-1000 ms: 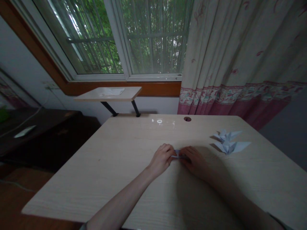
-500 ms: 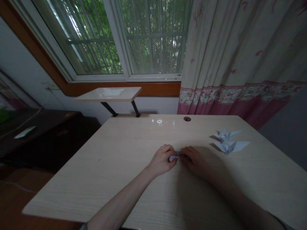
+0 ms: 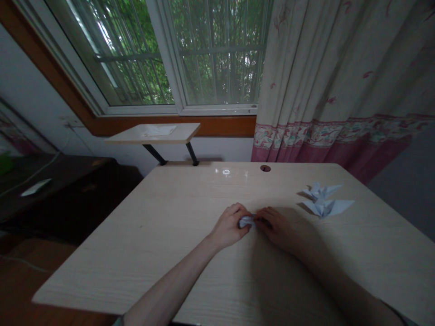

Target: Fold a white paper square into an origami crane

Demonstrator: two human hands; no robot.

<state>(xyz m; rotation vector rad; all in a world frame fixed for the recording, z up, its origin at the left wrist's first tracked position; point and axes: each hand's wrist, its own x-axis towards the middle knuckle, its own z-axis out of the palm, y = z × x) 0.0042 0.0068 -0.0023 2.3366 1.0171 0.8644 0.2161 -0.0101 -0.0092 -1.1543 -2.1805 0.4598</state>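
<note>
Between my two hands, over the middle of the table, is a small piece of folded paper [image 3: 246, 221], pale bluish white. My left hand [image 3: 231, 225] curls around its left part, with thumb and fingers closed on it. The fingertips of my right hand [image 3: 273, 227] pinch its right end. Much of the paper is covered by my fingers, so its full shape is hidden. To the right of my hands, two white folded paper cranes [image 3: 322, 208] rest on the table, one just behind the other.
The pale wooden table [image 3: 163, 235] has a round cable hole [image 3: 265, 168] near its back edge. A small raised shelf [image 3: 183, 131] with white paper [image 3: 159, 130] on it stands at the back left. A patterned curtain [image 3: 306, 90] hangs behind, beside the window [image 3: 217, 59].
The folded paper has turned slightly in my fingers and shows a wider face. My left fingers have shifted a little; my right hand stays almost in place.
</note>
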